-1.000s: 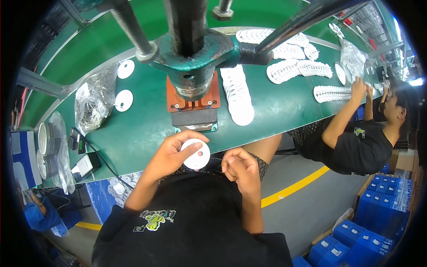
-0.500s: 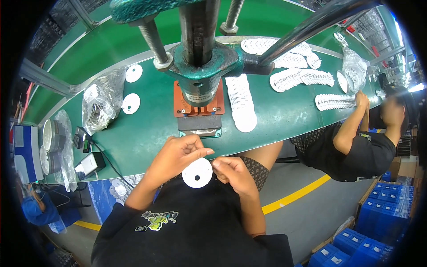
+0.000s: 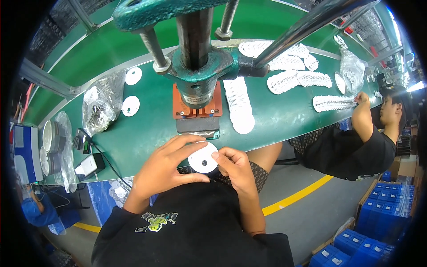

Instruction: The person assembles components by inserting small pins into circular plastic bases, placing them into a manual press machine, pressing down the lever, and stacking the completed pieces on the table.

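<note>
A round white disc (image 3: 197,159) with a dark off-centre hole is held just in front of the table edge. My right hand (image 3: 236,171) pinches its right rim between thumb and fingers. At its left, my left hand (image 3: 164,167) is open, the fingers stretched along the disc's upper edge and the thumb apart below. Whether the left fingertips touch the disc is hard to tell. Just beyond the hands stands a green press (image 3: 195,84) over an orange block (image 3: 179,102) and a dark base block (image 3: 198,125).
Overlapping white discs lie in a row (image 3: 240,107) right of the press, with more rows (image 3: 298,80) farther right. Two loose discs (image 3: 130,106) lie beside a plastic bag (image 3: 102,104) at left. A lever (image 3: 307,33) slants overhead. A co-worker (image 3: 356,142) handles discs at right.
The disc has moved slightly up and right, and tilted. My left hand has come off its pinch, spreading its fingers. The right thumb now lies over the disc's rim.
</note>
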`<move>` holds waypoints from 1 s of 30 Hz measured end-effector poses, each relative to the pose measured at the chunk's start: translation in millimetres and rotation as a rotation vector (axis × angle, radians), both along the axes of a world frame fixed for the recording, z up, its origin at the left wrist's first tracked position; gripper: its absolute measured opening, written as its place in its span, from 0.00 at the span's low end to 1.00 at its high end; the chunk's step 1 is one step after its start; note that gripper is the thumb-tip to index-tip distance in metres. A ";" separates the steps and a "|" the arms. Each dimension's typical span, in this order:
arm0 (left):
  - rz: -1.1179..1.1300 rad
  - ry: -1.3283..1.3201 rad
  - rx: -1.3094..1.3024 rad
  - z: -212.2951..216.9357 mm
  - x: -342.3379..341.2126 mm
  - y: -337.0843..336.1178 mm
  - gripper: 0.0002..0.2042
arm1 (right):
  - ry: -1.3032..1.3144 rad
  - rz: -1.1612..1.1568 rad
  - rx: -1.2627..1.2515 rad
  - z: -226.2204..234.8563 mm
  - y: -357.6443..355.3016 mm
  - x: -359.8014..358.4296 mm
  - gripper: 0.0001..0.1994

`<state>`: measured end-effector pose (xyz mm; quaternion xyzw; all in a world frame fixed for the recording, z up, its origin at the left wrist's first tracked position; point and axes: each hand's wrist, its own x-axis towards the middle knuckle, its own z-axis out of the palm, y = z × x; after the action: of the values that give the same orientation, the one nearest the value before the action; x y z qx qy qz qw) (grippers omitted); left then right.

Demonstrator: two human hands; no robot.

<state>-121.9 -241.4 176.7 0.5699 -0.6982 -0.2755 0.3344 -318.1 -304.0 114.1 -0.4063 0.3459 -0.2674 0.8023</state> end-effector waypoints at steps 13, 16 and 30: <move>0.244 -0.151 -0.273 -11.8 22.4 -35.9 0.25 | -0.325 -0.071 0.371 -10.4 -0.1 -12.4 0.15; 0.238 -0.093 -0.235 -14.3 24.3 -43.9 0.22 | -0.306 0.003 0.415 -21.0 17.7 -11.1 0.14; 0.208 -0.161 -0.158 -17.3 26.8 -68.0 0.25 | -0.134 0.130 0.165 -20.0 5.2 -14.4 0.13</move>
<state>-95.1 -309.4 159.5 0.6313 -0.6794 -0.1369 0.3481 -332.5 -298.8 94.1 -0.3417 0.2855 -0.2121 0.8699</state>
